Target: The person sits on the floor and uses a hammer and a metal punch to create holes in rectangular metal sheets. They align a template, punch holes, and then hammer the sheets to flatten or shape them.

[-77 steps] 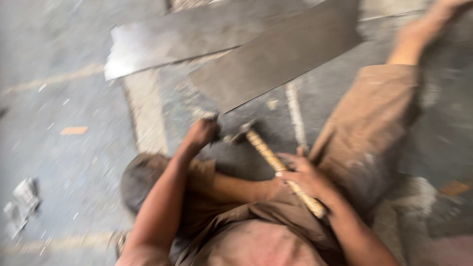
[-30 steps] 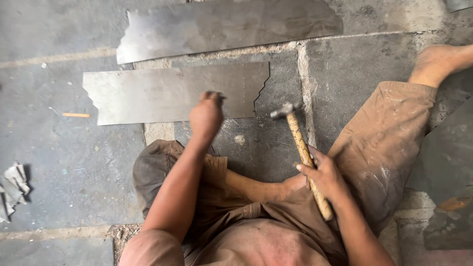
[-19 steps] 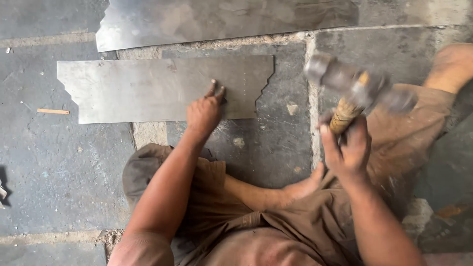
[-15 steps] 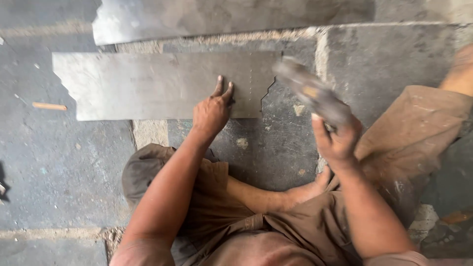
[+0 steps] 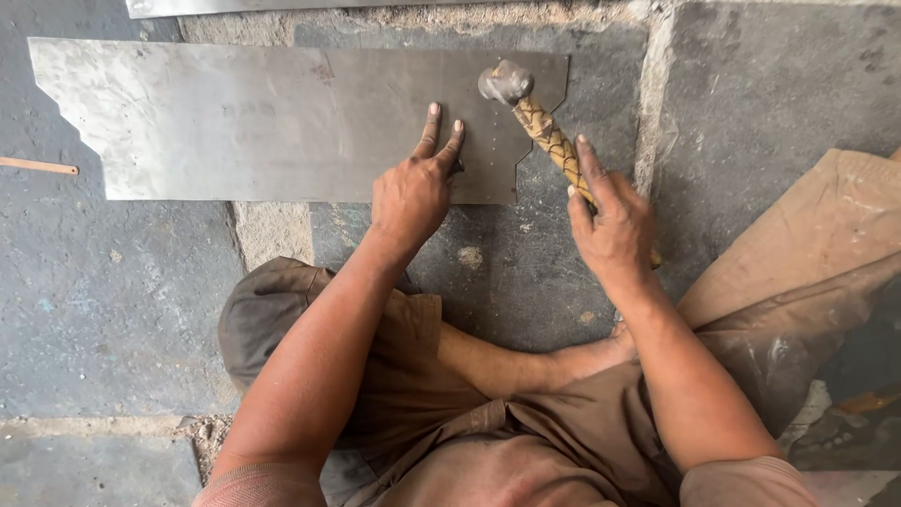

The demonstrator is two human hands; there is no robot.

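The work surface is a floor of grey stone slabs [image 5: 122,310] with pale mortar joints; one joint runs vertically right of centre, another runs along the top edge. The slabs are scuffed and dusty, with small chips of debris.

A flat metal sheet [image 5: 235,122] lies on the floor in the upper half of the view. Its surface is dull grey, with lighter scuffing toward its left end. Its right end is cut to a notched, stepped outline, and its left end has a stepped upper corner. A second metal sheet [image 5: 282,6] shows only as a strip at the top edge.

The left hand [image 5: 408,192] rests on the lower right part of the flat sheet. Index and middle fingers are extended, slightly apart, tips pressed on the metal; the other fingers are curled under.

The right hand [image 5: 615,230] is closed around the wrapped handle of a hammer [image 5: 544,127], index finger laid along the handle. The hammer head sits over the sheet near its upper right corner; contact cannot be determined.

A thin wooden stick [image 5: 38,166] lies at the left edge. Brown trousers [image 5: 798,282] cover the folded legs.
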